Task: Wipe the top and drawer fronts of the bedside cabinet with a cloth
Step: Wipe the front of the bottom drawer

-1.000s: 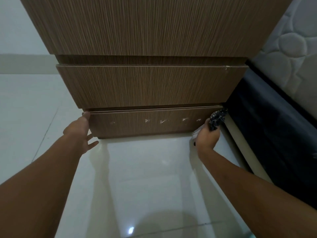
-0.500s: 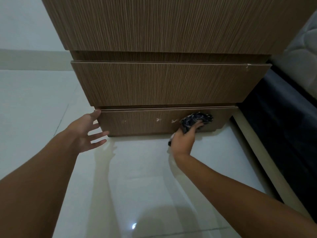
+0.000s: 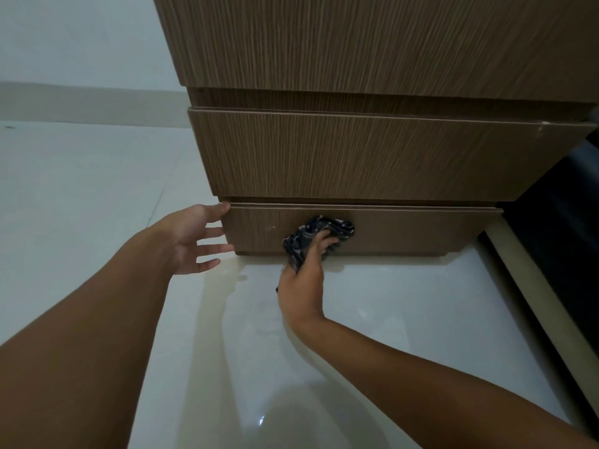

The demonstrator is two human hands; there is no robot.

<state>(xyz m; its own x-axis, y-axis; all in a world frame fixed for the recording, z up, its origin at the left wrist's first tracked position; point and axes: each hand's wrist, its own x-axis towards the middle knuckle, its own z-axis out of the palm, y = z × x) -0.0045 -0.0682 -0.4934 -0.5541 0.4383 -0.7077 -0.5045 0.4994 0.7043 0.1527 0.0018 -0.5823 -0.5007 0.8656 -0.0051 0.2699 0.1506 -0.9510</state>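
In the head view there is 1 bedside cabinet (image 3: 372,43) of brown wood grain, and it stands on a glossy pale floor (image 3: 405,319). I count 3 drawer fronts on it, one above another: the top front (image 3: 389,37), the middle front (image 3: 356,153) and the low bottom front (image 3: 421,230). All 3 drawers are closed, so what they contain is hidden.

There is 1 cloth (image 3: 319,234), dark with a pale pattern and bunched up. It lies against the bottom front, a little left of its middle. The right hand (image 3: 304,280) grips this cloth with curled fingers and presses it on the wood, with the wrist just above the floor.

The left hand (image 3: 191,241) holds nothing. Its fingers are straight and spread, and 2 fingertips touch the left edge of the bottom front, 1 at the upper corner and 1 near the lower corner.

1 small pale speck (image 3: 274,226) shows on the bottom front, between the 2 hands. A pale wall (image 3: 81,37) is behind on the left, and a dark bed base (image 3: 557,238) stands just beside the cabinet on the right
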